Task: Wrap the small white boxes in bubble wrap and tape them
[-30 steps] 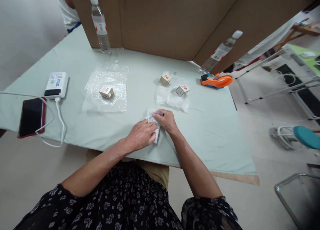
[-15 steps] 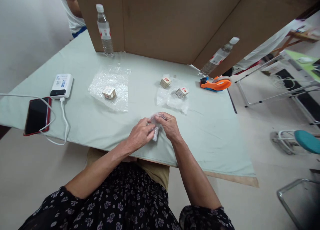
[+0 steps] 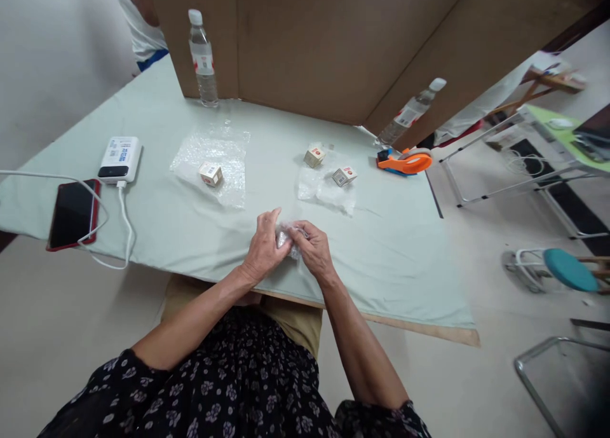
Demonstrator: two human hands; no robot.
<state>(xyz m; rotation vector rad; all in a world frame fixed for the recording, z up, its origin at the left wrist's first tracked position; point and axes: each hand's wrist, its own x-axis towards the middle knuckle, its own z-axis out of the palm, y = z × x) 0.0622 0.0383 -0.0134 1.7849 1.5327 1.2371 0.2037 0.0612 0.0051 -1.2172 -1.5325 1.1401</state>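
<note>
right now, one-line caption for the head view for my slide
A seated person's left hand and right hand grip a small bubble-wrap bundle over the pale green table.

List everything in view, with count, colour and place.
table: one, pale green cover, centre
screen: one, brown cardboard, table's far edge
bottles: two, clear, against the screen
wrap sheets: two, clear, beyond the hands
boxes: three, tan-white, one on left sheet, two on right
dispenser: one, orange, right edge
power bank: one, white, left
phone: one, red-cased, left edge
cable: one, white, from power bank across phone
stool: one, teal, floor right
other person: one, white shirt, far left
bundle: one, clear wrap, between the hands
left hand: one, bare, gripping bundle
right hand: one, bare, fingers pinching bundle
</note>
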